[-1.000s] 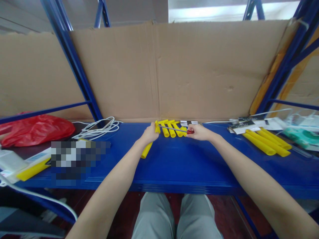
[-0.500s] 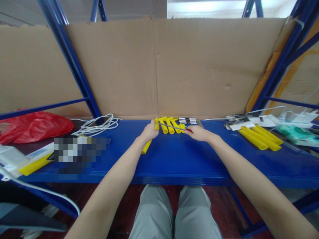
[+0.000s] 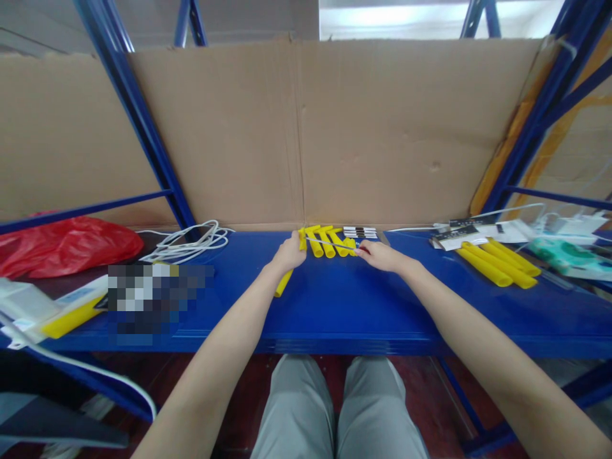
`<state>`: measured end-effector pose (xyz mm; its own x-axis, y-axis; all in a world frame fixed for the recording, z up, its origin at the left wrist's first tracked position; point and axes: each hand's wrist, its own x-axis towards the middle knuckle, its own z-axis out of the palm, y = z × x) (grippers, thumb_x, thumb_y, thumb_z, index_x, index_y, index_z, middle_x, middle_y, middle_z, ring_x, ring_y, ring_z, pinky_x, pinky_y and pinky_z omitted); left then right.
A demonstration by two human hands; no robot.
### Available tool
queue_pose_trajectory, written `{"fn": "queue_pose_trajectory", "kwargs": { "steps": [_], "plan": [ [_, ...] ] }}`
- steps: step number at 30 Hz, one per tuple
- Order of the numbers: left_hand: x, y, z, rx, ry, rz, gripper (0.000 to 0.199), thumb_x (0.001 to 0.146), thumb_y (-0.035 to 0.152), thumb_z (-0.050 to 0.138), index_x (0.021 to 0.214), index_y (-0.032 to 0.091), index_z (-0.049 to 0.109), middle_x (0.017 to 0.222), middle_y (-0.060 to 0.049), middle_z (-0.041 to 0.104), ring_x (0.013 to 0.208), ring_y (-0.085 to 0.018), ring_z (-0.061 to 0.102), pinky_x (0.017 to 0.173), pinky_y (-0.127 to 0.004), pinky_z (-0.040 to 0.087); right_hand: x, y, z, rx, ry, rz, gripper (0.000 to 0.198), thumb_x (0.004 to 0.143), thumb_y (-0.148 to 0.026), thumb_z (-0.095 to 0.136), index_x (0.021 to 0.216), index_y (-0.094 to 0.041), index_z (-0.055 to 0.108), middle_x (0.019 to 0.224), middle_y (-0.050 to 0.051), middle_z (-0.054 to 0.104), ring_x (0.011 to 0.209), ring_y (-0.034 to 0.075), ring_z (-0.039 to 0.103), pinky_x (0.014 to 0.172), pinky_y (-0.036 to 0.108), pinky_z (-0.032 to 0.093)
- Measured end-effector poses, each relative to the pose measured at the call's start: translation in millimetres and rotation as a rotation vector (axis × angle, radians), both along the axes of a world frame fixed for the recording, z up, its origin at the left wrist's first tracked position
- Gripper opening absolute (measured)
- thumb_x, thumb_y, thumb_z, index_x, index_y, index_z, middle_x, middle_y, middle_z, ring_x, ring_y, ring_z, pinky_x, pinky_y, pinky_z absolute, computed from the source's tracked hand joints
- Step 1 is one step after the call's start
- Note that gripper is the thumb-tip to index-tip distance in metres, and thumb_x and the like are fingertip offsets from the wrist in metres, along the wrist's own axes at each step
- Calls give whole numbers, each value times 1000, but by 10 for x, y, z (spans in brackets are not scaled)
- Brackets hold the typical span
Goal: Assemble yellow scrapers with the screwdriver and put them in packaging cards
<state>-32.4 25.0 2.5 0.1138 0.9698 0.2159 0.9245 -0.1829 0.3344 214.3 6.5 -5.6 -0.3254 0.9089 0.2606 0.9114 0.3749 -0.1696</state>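
Note:
My left hand (image 3: 289,251) is closed around a yellow tube (image 3: 284,283). The tube's lower end shows below the hand, and a yellow part pokes up at the fingertips. My right hand (image 3: 377,255) grips a screwdriver (image 3: 329,243) with a long thin metal shaft; a bit of its red handle shows at the fingers. The shaft lies nearly level, its far end at the yellow part by my left fingers, though the exact contact is too small to see. Behind it, several yellow tubes (image 3: 316,248) lie side by side on the blue table (image 3: 344,306).
Black-and-white packets (image 3: 359,232) lie at the back. More yellow tubes (image 3: 497,268) lie at right, near a green-and-white pack (image 3: 557,255). A coiled white cable (image 3: 191,242), a red plastic bag (image 3: 71,245) and a blurred-out patch (image 3: 143,299) are at left. Cardboard (image 3: 382,134) walls the back.
Both hands stay almost in place, still holding the tube and the screwdriver. The view shifts slightly.

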Motion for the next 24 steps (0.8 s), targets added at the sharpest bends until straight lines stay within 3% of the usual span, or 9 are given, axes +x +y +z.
{"fn": "queue_pose_trajectory", "kwargs": {
  "steps": [6,10,15,21,24],
  "plan": [
    [-11,-17,24,-3,34,22,34,78,16,49,112,16,42,109,-20,64,102,-32,62,77,-34,47,-49,-17,2,80,3,-38,18,81,-35,57,82,-17,56,76,6,64,67,18,57,57,25,36],
    [-5,-21,24,-5,28,18,35,78,16,49,112,17,42,110,-20,64,103,-31,62,78,-35,47,-54,-36,-26,-13,30,-60,24,80,-35,60,92,-16,53,79,7,64,64,17,56,54,24,36],
    [-11,-3,14,-9,33,19,34,78,15,48,111,17,42,110,-18,63,103,-30,62,78,-34,47,-35,-11,-19,-115,31,65,22,90,-31,42,83,-17,57,81,8,65,66,16,57,60,25,40],
    [-11,8,1,-1,50,21,34,78,14,47,111,17,41,109,-17,64,102,-30,62,76,-33,47,3,20,4,25,62,-18,11,80,-28,57,81,-18,54,76,5,64,64,16,56,56,24,36],
    [-7,1,1,6,54,7,36,77,14,48,112,17,41,109,-17,64,102,-30,62,77,-33,47,10,0,-3,41,98,-30,20,75,-28,63,89,-19,53,75,3,64,63,15,56,54,23,35]
  ]
}}
